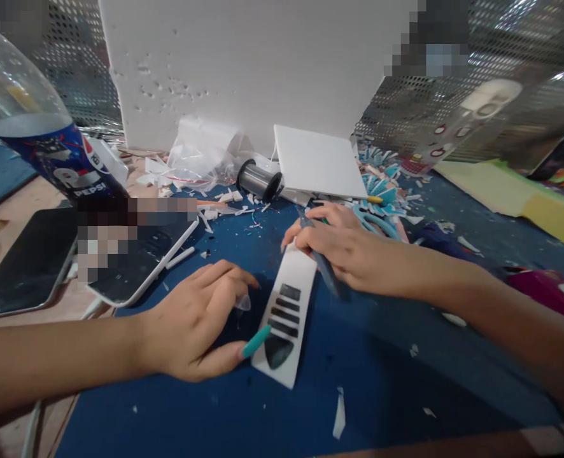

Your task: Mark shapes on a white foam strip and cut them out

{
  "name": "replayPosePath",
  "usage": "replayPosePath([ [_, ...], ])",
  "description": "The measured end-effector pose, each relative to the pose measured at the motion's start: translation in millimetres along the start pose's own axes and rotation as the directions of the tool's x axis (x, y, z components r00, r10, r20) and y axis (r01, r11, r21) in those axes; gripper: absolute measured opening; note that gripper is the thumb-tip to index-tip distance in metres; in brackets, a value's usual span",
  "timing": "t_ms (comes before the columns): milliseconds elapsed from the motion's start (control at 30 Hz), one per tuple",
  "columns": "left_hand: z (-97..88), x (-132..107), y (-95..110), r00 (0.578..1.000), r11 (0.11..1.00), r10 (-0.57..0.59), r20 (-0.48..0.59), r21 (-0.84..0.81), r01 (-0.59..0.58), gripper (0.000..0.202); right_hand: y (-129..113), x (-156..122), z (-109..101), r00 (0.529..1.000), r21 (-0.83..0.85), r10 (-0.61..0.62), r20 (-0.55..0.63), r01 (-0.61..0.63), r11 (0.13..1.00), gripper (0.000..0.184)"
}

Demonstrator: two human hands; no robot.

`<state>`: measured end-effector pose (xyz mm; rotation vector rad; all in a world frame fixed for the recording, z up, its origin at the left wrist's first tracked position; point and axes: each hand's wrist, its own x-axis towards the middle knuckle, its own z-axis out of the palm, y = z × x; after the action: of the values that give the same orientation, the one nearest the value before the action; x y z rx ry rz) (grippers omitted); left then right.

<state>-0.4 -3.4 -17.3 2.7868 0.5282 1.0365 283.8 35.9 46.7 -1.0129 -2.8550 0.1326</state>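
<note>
A white foam strip (286, 318) with several dark cut-out slots lies on the blue cutting mat (377, 381). My left hand (200, 324) rests at the strip's left edge, its thumb pressing the strip's lower end and its fingers curled on the mat. At the strip's top end my right hand (344, 245) is closed around a blue craft knife (327, 273), whose handle slants down to the right. The knife's tip is hidden under the fingers.
A Pepsi bottle (48, 137) stands at the far left beside two phones (28, 264). Behind are a big white foam board (244, 63), a small white sheet (317, 162), a wire spool (259, 180), plastic bags and teal paper pieces (380, 187). Foam scraps litter the mat.
</note>
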Motion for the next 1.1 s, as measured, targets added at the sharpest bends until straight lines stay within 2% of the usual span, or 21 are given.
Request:
replayPosePath([
  [67,1.0,-1,1,0.999,1.000,0.010,0.034,-0.017,-0.010,0.024,6,6,0,0.998,0.031,-0.052,0.019,0.051,0.998,0.056],
  [133,1.4,-2,2,0.998,0.999,0.029,0.052,-0.040,-0.027,0.025,12,6,2,0.999,0.063,-0.035,0.030,0.033,0.997,0.050],
  [233,0.8,-1,2,0.995,0.995,0.070,0.068,-0.082,-0.065,0.024,18,-2,8,0.989,0.087,0.149,-0.004,-0.148,0.985,0.029],
  [300,0.3,-1,2,0.993,0.991,0.094,0.074,-0.106,-0.086,0.023,21,-7,13,0.958,0.103,0.285,-0.030,-0.281,0.954,0.026],
  [367,0.1,0,2,0.991,0.987,0.109,0.078,-0.124,-0.099,0.022,22,-9,19,0.937,0.120,0.348,-0.029,-0.342,0.932,0.027],
  [500,0.0,2,3,0.986,0.981,0.137,0.090,-0.151,-0.123,0.018,20,-8,33,0.942,0.157,0.332,-0.053,-0.321,0.934,0.031],
  [700,-2.5,1,2,0.986,0.980,0.137,0.097,-0.159,-0.120,0.001,12,-12,52,0.942,0.192,0.286,-0.177,-0.252,0.948,0.025],
  [767,-3.3,-1,2,0.988,0.983,0.120,0.095,-0.147,-0.105,0.011,10,-15,53,0.934,0.221,0.291,-0.209,-0.245,0.944,0.025],
  [833,-3.2,-3,2,0.991,0.990,0.088,0.097,-0.122,-0.076,0.016,7,-15,49,0.896,0.300,0.340,-0.285,-0.254,0.919,0.028],
  [933,-1.2,-6,2,0.989,0.998,0.034,0.146,-0.066,-0.025,0.022,2,-15,39,0.800,0.560,0.479,-0.361,-0.225,0.798,0.029],
  [967,-0.3,-7,2,0.984,0.999,0.014,0.177,-0.045,-0.007,0.026,0,-15,36,0.794,0.651,0.507,-0.335,-0.193,0.734,0.027],
  [1033,1.5,-8,2,0.966,0.999,-0.025,0.257,-0.019,0.031,0.034,-4,-14,30,0.849,0.840,0.493,-0.190,-0.120,0.529,0.031],
  [1100,2.9,-8,1,0.947,0.997,-0.060,0.315,-0.027,0.072,0.040,-9,-14,29,0.906,0.962,0.422,-0.016,-0.101,0.252,0.044],
])
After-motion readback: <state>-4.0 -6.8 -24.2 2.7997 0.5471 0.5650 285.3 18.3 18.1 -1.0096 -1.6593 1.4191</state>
